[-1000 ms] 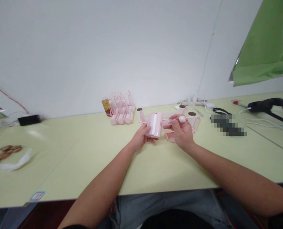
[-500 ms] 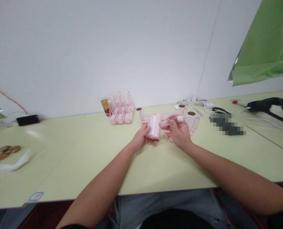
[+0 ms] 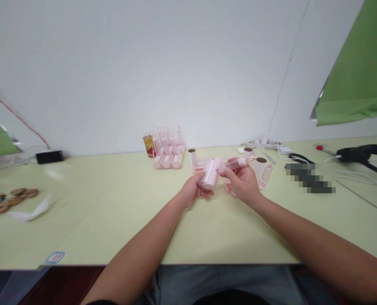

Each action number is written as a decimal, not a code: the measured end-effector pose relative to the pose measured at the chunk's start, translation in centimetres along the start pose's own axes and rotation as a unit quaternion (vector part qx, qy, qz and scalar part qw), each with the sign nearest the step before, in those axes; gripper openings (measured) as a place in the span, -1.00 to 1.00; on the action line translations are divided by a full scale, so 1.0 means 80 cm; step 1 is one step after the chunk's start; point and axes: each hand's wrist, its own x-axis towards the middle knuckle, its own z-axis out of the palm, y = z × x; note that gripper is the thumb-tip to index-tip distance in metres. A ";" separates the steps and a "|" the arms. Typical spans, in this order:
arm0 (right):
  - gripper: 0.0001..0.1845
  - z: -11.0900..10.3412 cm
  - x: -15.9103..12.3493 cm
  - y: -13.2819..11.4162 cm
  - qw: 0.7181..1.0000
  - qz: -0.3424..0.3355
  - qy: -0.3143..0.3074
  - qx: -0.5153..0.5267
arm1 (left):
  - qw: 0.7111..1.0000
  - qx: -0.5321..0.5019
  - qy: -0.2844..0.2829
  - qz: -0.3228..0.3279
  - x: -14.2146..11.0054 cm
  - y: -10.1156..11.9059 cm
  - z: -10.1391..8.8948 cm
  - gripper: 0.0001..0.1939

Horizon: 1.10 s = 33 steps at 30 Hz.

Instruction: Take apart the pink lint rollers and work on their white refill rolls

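My left hand point(image 3: 193, 189) grips the pink cylindrical body of a lint roller point(image 3: 209, 174), tilted a little above the table. In my right hand point(image 3: 243, 180) is its slim, clear-and-pink handle point(image 3: 238, 164), pinched between thumb and fingers. The handle's inner end meets the side of the cylinder; whether it is fixed there I cannot tell. Behind my hands stand paper rolls with brown cores, one at the left point(image 3: 192, 156) and one at the right point(image 3: 260, 166). Small pink parts point(image 3: 199, 170) lie partly hidden behind my hands.
Several pink lint rollers point(image 3: 168, 159) stand grouped by the wall, beside a yellow-and-red drink carton point(image 3: 149, 146). Farther right are a power strip point(image 3: 267, 145), white cables and a black strapped device point(image 3: 362, 153). At the left lie a black phone-like block point(image 3: 49, 156), cookies point(image 3: 18, 198) and a tissue point(image 3: 32, 210).
The cylinder has been turned, so its white strip shows differently. The whole view has shifted slightly. Both hands keep hold of their parts.
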 end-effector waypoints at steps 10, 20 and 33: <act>-0.67 0.000 0.125 -0.034 0.992 -0.091 0.051 -0.064 | 0.999 -0.036 0.003 0.003 0.000 -0.007 0.005 -0.30; -0.76 0.017 0.289 0.065 0.911 -0.047 0.092 -0.400 | 0.982 0.176 -0.068 0.030 -0.006 -0.048 0.031 -0.52; -0.74 -0.025 0.355 0.193 0.823 0.120 0.080 -0.550 | 0.980 0.189 -0.059 -0.024 -0.012 -0.044 0.032 -0.51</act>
